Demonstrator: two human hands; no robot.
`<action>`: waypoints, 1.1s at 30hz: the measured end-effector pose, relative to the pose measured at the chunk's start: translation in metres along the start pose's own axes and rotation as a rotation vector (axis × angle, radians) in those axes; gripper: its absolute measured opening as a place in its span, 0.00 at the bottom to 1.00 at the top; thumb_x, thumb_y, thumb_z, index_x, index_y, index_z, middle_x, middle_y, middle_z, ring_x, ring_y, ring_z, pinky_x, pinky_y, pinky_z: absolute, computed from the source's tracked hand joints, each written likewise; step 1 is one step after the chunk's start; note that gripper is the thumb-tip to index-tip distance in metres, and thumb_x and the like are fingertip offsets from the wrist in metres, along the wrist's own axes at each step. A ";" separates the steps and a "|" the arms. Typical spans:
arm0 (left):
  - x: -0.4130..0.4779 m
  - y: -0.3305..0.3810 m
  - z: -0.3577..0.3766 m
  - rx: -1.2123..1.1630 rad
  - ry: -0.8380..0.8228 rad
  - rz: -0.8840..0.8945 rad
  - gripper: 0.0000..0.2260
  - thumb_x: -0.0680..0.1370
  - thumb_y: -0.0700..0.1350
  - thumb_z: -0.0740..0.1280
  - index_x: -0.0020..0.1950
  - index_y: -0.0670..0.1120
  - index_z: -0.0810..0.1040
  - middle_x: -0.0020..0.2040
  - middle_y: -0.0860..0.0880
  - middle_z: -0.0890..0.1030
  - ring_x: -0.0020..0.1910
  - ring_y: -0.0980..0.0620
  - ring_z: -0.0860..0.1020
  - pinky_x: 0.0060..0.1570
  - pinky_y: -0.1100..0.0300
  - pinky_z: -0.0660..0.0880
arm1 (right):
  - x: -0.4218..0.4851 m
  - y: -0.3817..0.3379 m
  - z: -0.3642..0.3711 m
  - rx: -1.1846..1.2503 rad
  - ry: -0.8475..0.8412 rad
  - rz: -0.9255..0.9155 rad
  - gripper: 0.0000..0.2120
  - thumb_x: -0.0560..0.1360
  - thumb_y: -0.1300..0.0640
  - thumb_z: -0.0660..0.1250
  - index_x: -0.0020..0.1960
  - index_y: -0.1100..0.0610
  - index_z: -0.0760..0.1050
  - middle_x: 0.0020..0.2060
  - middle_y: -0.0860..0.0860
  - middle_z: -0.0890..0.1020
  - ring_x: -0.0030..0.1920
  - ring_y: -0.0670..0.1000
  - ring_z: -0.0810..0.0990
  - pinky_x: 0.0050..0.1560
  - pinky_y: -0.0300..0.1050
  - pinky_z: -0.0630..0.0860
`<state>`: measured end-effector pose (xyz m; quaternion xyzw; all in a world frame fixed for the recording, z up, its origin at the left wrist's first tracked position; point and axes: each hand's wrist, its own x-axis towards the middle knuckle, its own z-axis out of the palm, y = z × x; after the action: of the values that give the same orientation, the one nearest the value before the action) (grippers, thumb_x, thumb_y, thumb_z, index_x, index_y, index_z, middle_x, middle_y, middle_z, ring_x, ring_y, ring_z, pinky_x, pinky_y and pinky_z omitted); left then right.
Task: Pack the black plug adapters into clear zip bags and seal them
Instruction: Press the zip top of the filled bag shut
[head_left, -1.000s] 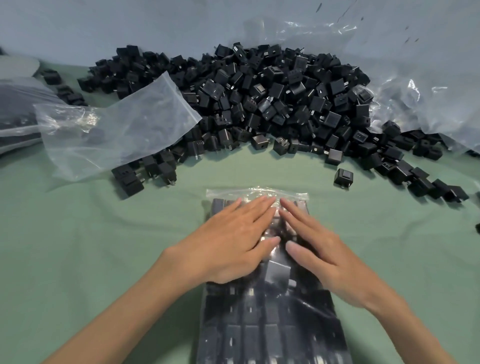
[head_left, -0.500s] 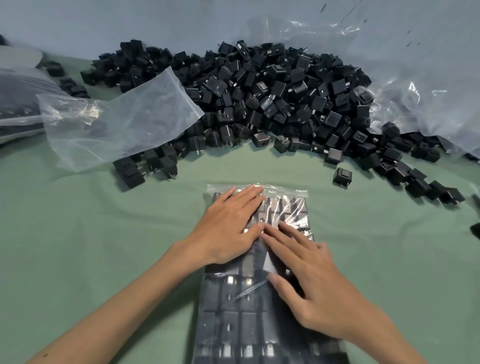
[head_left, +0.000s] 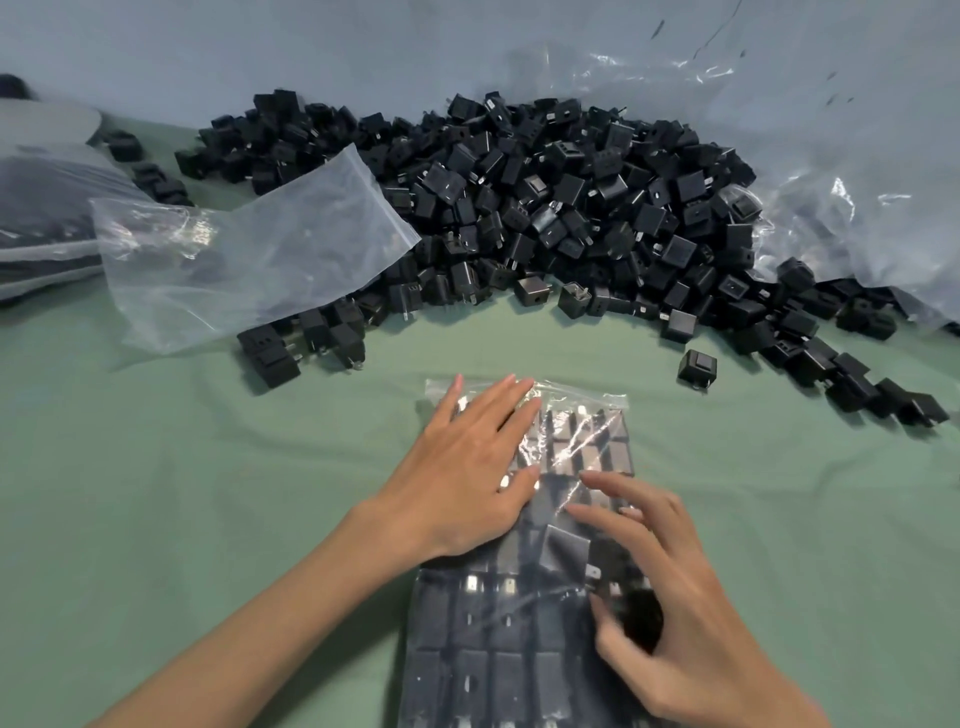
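A clear zip bag (head_left: 582, 441) filled with rows of black plug adapters lies flat on the green cloth in front of me. My left hand (head_left: 467, 467) presses flat on its upper left part, fingers straight, tips near the zip strip. My right hand (head_left: 670, 603) rests lower on the bag's right side with fingers spread and slightly bent. A big heap of loose black adapters (head_left: 545, 208) stretches across the back of the table.
An empty clear zip bag (head_left: 249, 254) lies at the left of the heap. More filled bags (head_left: 36, 223) sit at the far left edge. A large crumpled plastic sheet (head_left: 831, 182) covers the back right. One stray adapter (head_left: 697, 365) stands near the bag's top right.
My right hand has slid down the bag toward me, away from the zip end. My left hand has stayed pressed on the upper part.
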<state>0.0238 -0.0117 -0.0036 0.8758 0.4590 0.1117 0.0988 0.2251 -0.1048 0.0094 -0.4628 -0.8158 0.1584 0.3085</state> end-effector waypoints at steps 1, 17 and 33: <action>0.000 0.002 0.000 -0.011 0.016 -0.018 0.30 0.80 0.59 0.49 0.79 0.50 0.47 0.79 0.54 0.46 0.76 0.59 0.40 0.75 0.45 0.37 | -0.003 -0.001 0.004 0.015 0.019 0.024 0.30 0.66 0.57 0.65 0.68 0.49 0.68 0.71 0.44 0.65 0.65 0.54 0.71 0.59 0.46 0.75; 0.025 -0.023 -0.008 -0.671 0.262 -0.638 0.27 0.76 0.53 0.67 0.73 0.47 0.64 0.69 0.48 0.69 0.67 0.49 0.68 0.69 0.49 0.64 | 0.028 0.011 -0.023 0.048 0.001 0.068 0.15 0.76 0.48 0.62 0.58 0.52 0.78 0.58 0.43 0.78 0.60 0.41 0.76 0.61 0.36 0.71; 0.055 -0.064 -0.009 -0.895 0.303 -0.718 0.07 0.69 0.46 0.77 0.40 0.49 0.80 0.40 0.47 0.84 0.41 0.49 0.81 0.46 0.55 0.78 | 0.209 0.058 0.021 0.053 -0.712 0.460 0.06 0.74 0.43 0.68 0.42 0.45 0.79 0.41 0.39 0.79 0.46 0.41 0.75 0.53 0.43 0.69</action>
<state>0.0017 0.0697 -0.0064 0.5132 0.6439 0.3777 0.4236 0.1700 0.1046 0.0368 -0.5412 -0.7426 0.3939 -0.0240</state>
